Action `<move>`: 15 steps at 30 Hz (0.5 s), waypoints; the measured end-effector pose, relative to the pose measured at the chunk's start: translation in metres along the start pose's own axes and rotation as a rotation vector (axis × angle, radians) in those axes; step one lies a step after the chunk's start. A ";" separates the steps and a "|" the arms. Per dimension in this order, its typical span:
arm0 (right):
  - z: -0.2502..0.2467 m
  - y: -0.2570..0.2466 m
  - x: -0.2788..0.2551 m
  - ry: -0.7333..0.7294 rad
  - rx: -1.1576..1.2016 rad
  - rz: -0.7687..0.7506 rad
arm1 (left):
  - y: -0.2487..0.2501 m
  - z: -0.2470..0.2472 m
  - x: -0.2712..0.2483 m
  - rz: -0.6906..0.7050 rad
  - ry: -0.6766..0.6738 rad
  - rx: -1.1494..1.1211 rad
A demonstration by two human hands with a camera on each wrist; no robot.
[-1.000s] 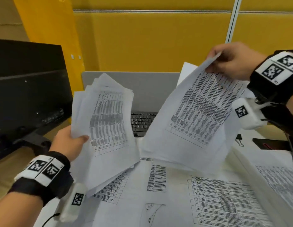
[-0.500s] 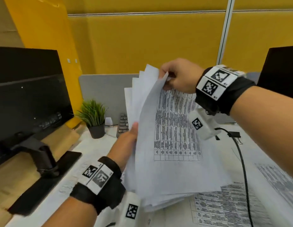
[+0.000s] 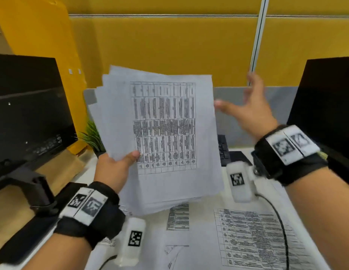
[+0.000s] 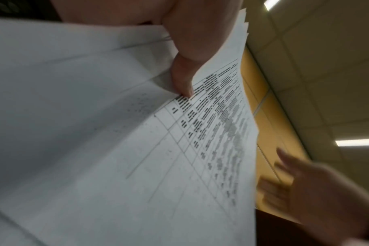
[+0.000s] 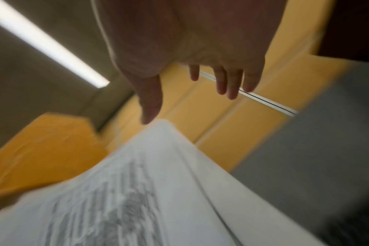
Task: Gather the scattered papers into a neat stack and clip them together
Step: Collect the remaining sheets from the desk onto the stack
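Observation:
An uneven bundle of printed papers (image 3: 165, 137) stands upright above the desk, its top sheet showing a table of text. My left hand (image 3: 119, 168) grips the bundle at its lower left edge, thumb on the front sheet; the left wrist view shows that thumb (image 4: 182, 79) pressing the papers (image 4: 137, 149). My right hand (image 3: 245, 112) hovers just right of the bundle with fingers spread, holding nothing. In the right wrist view the right hand's fingers (image 5: 225, 83) are straight above the papers (image 5: 147, 191). More printed sheets (image 3: 253, 238) lie flat on the desk below.
A black monitor (image 3: 27, 117) on a stand sits at the left, another dark screen (image 3: 325, 106) at the right. A small green plant (image 3: 93, 137) and a keyboard (image 3: 223, 149) lie behind the papers. A yellow partition (image 3: 169, 51) closes the back. A black cable (image 3: 281, 227) crosses the desk sheets.
The right hand brought its sheet onto the left hand's bundle, let go and drew back to the right with fingers spread. The bundle now faces me upright.

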State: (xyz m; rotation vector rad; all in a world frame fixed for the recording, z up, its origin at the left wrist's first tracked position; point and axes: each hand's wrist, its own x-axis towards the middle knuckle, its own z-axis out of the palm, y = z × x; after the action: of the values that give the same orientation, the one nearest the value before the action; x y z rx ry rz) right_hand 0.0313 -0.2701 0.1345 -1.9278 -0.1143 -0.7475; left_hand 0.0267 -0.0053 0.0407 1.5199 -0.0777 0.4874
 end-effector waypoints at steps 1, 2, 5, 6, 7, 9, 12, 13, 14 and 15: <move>0.003 0.017 -0.011 -0.072 0.160 0.173 | -0.002 -0.005 0.002 0.004 0.001 -0.019; 0.009 0.032 -0.024 -0.157 0.323 0.301 | -0.004 -0.007 0.001 0.004 -0.007 -0.040; 0.025 0.063 -0.050 -0.281 0.573 0.364 | -0.011 0.000 -0.005 -0.002 -0.055 -0.101; 0.029 0.065 -0.057 -0.283 0.558 0.314 | -0.013 0.005 -0.007 0.001 -0.085 -0.115; 0.033 0.065 -0.062 -0.267 0.519 0.256 | -0.015 0.010 -0.010 0.011 -0.114 -0.123; 0.041 0.058 -0.068 -0.220 0.483 0.168 | -0.017 0.019 -0.016 0.056 -0.162 -0.116; 0.049 0.059 -0.075 -0.119 0.448 0.098 | -0.018 0.029 -0.019 0.082 -0.160 -0.137; 0.050 0.063 -0.078 -0.069 0.436 0.097 | -0.021 0.030 -0.020 0.089 -0.138 -0.144; 0.051 0.068 -0.083 -0.032 0.428 0.111 | -0.025 0.031 -0.019 0.091 -0.115 -0.145; 0.053 0.074 -0.089 -0.011 0.422 0.134 | -0.028 0.031 -0.020 0.084 -0.096 -0.139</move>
State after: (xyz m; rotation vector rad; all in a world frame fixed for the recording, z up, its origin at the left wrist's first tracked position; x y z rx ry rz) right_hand 0.0127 -0.2387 0.0124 -1.5214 -0.1361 -0.5703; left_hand 0.0267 -0.0398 0.0095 1.4068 -0.2461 0.4660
